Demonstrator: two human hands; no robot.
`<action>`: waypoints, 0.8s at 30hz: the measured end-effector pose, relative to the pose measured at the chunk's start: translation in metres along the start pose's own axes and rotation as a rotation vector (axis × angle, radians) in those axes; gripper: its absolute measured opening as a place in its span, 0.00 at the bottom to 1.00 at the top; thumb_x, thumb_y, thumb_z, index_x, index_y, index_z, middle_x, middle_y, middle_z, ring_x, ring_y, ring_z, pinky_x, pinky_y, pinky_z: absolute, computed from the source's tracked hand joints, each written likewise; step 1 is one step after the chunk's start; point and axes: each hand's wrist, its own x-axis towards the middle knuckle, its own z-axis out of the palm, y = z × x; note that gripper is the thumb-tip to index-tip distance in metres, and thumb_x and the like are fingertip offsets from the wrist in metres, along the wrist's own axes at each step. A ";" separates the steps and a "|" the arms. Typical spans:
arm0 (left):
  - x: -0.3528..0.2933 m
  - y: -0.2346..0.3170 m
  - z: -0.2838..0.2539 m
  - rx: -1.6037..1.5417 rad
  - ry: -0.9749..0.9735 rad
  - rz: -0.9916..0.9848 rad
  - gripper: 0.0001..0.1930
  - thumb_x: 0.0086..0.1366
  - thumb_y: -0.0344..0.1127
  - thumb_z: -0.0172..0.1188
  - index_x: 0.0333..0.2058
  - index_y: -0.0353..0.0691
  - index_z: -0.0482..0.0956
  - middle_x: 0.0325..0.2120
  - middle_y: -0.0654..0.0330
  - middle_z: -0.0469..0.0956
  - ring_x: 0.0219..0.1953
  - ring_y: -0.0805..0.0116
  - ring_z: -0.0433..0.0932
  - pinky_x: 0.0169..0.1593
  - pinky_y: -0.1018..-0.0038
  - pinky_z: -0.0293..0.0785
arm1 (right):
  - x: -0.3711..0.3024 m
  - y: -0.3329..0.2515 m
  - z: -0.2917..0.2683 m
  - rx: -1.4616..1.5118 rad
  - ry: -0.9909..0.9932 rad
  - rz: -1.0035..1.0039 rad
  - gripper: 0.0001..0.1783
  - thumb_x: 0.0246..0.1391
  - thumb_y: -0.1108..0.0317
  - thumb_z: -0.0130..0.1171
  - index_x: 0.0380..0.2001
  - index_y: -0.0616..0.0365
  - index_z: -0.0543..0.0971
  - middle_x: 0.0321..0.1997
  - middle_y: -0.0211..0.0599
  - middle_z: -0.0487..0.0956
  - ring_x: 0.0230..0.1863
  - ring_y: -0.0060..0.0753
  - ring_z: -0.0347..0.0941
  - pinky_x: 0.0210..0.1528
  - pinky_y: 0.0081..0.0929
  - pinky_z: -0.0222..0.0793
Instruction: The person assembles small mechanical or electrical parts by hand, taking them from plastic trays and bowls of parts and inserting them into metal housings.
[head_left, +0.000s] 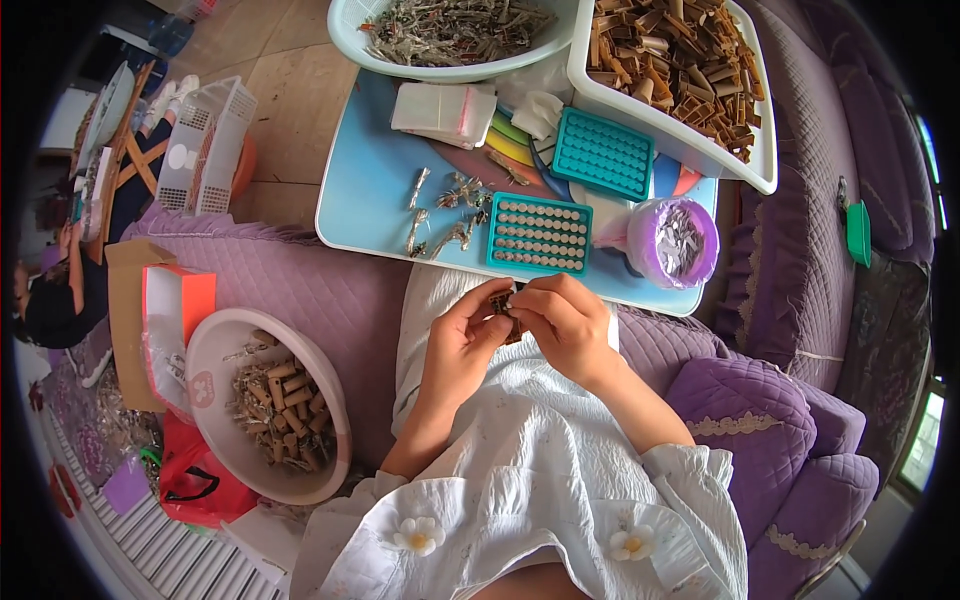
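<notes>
Close together above my lap, my left hand [466,333] and my right hand [566,327] pinch a small dark-brown piece [512,328] between their fingertips. Its exact kind is too small and too covered to make out. Just beyond the hands, at the table's near edge, lies a teal tray [492,235] filled with rows of small round whitish pieces. Left of that tray are several loose silvery-brown twisted bundles [455,236]. To its right stands a tub lined with a purple bag [712,243], holding pale grey strips.
A second teal tray [603,152] and a stack of clear bags [443,108] lie on the blue table [350,190]. Behind stand a pale basin [350,50] and a white bin [765,120] of brown pieces. A pink basin [338,440] with brown tubes sits left. Another person [70,300] works far left.
</notes>
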 end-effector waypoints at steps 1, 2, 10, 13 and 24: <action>0.001 -0.001 0.001 0.021 0.008 -0.001 0.17 0.58 0.26 0.51 0.47 0.30 0.64 0.34 0.57 0.73 0.34 0.73 0.74 0.38 0.79 0.73 | -0.002 0.000 -0.001 -0.019 -0.017 -0.012 0.11 0.33 0.78 0.60 0.26 0.59 0.75 0.26 0.33 0.72 0.25 0.32 0.70 0.24 0.25 0.67; 0.001 -0.002 0.001 0.042 0.016 -0.001 0.17 0.58 0.26 0.51 0.47 0.29 0.65 0.33 0.57 0.73 0.34 0.74 0.74 0.38 0.79 0.73 | -0.003 0.001 -0.002 -0.019 -0.017 -0.011 0.11 0.33 0.78 0.60 0.26 0.59 0.75 0.26 0.33 0.72 0.25 0.32 0.70 0.24 0.25 0.67; 0.006 -0.010 -0.003 0.011 0.028 -0.098 0.13 0.59 0.25 0.47 0.44 0.31 0.68 0.31 0.57 0.74 0.30 0.74 0.74 0.35 0.79 0.72 | -0.010 0.027 -0.012 -0.011 -0.122 -0.028 0.10 0.35 0.83 0.56 0.26 0.61 0.75 0.27 0.35 0.74 0.25 0.31 0.70 0.24 0.23 0.66; 0.006 -0.009 -0.004 0.045 0.047 -0.098 0.12 0.59 0.26 0.45 0.42 0.32 0.69 0.29 0.57 0.73 0.28 0.74 0.74 0.34 0.80 0.72 | -0.007 0.054 -0.016 -0.187 0.049 0.318 0.09 0.42 0.80 0.53 0.31 0.62 0.76 0.28 0.39 0.74 0.25 0.32 0.71 0.26 0.23 0.66; 0.008 -0.010 -0.004 0.040 0.014 -0.112 0.12 0.59 0.27 0.45 0.41 0.33 0.69 0.30 0.58 0.73 0.27 0.75 0.73 0.34 0.80 0.71 | -0.012 0.102 -0.010 -0.626 -0.071 0.457 0.05 0.46 0.73 0.50 0.28 0.61 0.74 0.29 0.42 0.71 0.31 0.43 0.70 0.32 0.34 0.67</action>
